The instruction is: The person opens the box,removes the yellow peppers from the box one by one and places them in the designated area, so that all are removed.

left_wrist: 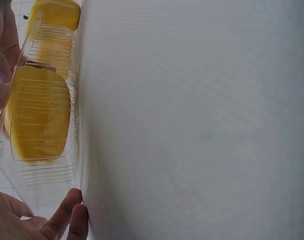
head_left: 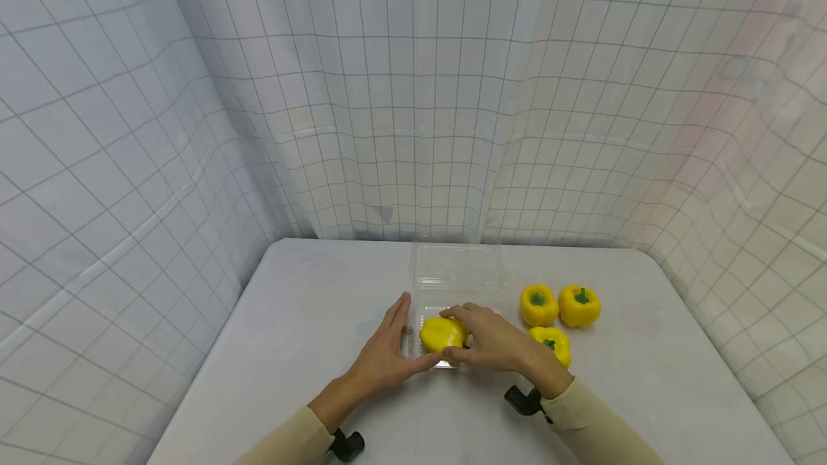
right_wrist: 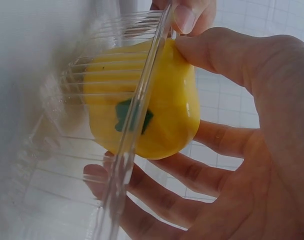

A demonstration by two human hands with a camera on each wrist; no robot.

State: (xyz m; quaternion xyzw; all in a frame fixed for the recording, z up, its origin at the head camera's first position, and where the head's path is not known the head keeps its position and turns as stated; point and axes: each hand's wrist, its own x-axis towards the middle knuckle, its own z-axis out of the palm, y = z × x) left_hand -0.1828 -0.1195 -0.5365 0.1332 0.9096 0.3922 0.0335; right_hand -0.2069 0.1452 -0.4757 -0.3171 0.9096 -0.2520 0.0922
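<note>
My right hand (head_left: pixel 494 339) grips a yellow bell pepper (head_left: pixel 442 334) between its thumb and fingers. This pepper lies on its side in a clear plastic clamshell container (head_left: pixel 416 314), its green stem (right_wrist: pixel 133 117) facing right. The container's lid (head_left: pixel 457 264) is folded back. My left hand (head_left: pixel 384 357) rests against the container's left side with fairly straight fingers, and its thumb reaches along the front rim. In the left wrist view, fingertips (left_wrist: pixel 72 205) touch the container's end near the table. The container's ribbed wall (right_wrist: pixel 117 65) partly covers the pepper in the right wrist view.
Three more yellow bell peppers stand on the white table (head_left: pixel 310 321) right of the container: a back left one (head_left: pixel 538 306), a back right one (head_left: pixel 579 306) and a front one (head_left: pixel 551 344) behind my right wrist. White grid-patterned curtains (head_left: pixel 413 92) surround the table.
</note>
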